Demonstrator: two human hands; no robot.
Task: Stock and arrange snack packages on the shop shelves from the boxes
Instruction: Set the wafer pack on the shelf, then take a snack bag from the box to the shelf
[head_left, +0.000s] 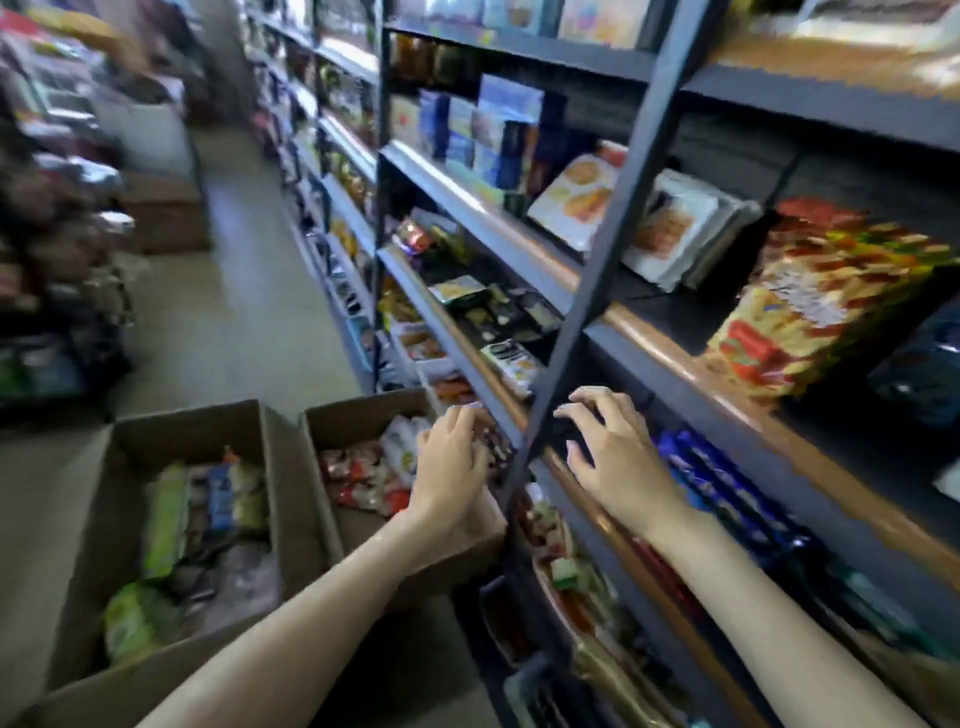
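Note:
My left hand (451, 460) reaches over the right cardboard box (358, 415) to the edge of a lower shelf, with its fingers lying on striped snack packets (491, 441). My right hand (615, 457) is just past the slanted shelf post (597, 270). Its thumb and spread fingers curl round a dark package (563, 434) at the shelf front. The right box holds red and white snack bags (363, 475). The left cardboard box (156, 431) holds green and blue packets (171, 514). Motion blur hides the finer detail.
Dark metal shelves (519, 234) run along the right, stocked with boxes and bags, including blue wrapped rolls (711, 478) beside my right hand. The aisle floor (234, 312) stretches ahead. Stacked goods (47, 234) and more cartons (166, 213) stand on the left.

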